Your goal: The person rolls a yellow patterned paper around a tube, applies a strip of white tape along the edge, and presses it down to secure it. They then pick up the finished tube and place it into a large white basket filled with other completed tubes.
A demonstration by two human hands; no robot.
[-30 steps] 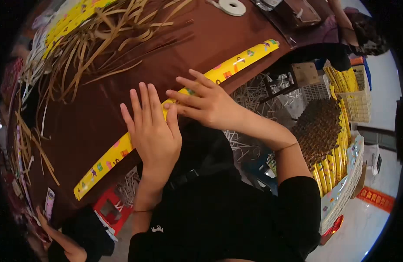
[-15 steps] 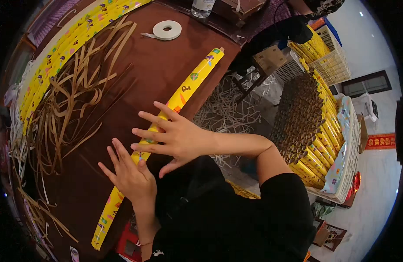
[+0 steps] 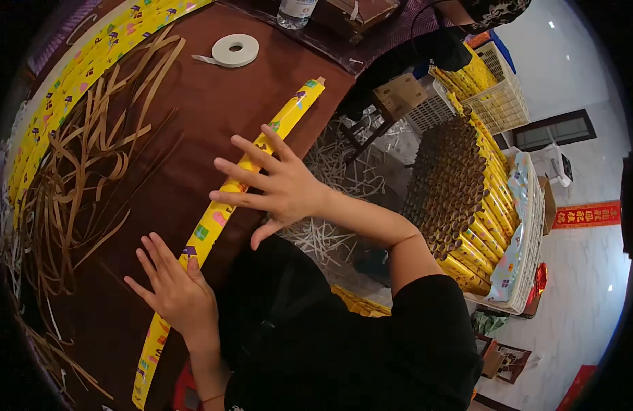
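Note:
A long tube wrapped in yellow patterned paper [image 3: 208,230] lies diagonally across the brown tabletop [image 3: 186,113]. My right hand [image 3: 275,185] rests flat over its upper half, fingers spread across the paper. Lower down, my left hand [image 3: 176,284] lies over the tube with its fingers stretched out. Neither hand wraps round it. At the tube's far end a bit of brown core [image 3: 321,80] sticks out of the paper. A roll of white tape [image 3: 235,51] lies flat beyond the tube, its loose end pointing left.
Brown paper strips [image 3: 90,161] lie tangled at the left, beside a stack of yellow patterned sheets [image 3: 73,85]. A water bottle [image 3: 294,12] stands at the back. On the right, a white basket [image 3: 529,257] holds many wrapped tubes [image 3: 491,226]. Another person [image 3: 440,48] is at the top right.
My hands have moved apart along the tube, the right one up it and the left one down. The tube's printed pattern has shifted, as if rolled. The whole view has shifted slightly.

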